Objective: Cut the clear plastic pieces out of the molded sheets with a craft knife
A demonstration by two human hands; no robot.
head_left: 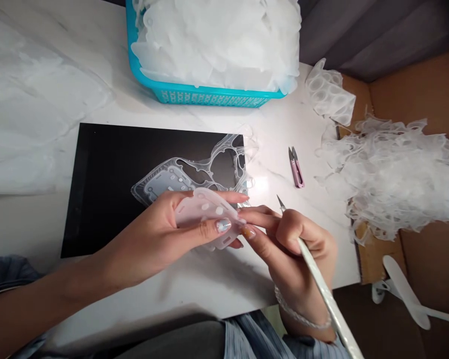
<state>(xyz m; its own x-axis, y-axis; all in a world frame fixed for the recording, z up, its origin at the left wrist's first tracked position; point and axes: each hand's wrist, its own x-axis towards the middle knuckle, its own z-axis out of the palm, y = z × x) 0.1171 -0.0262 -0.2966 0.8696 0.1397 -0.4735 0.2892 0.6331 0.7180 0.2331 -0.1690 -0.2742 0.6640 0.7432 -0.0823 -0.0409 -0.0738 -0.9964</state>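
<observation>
In the grip of the left hand (153, 244), a translucent plastic cutout (205, 209) sits clamped; the right hand (301, 249) pinches a slim craft knife (319, 279).

Left hand (153, 239) with fingers (224, 197) outstretched, right hand (303, 249) tightly curled just beside it.

A white marble-patterned tabletop (209, 294) runs across the room, with a bright patch of light (260, 187) glaring on it. A gray curtain (374, 35) hangs beyond, a brown cardboard box (426, 99) sits alongside, and dark floor (359, 319) shows below.
</observation>
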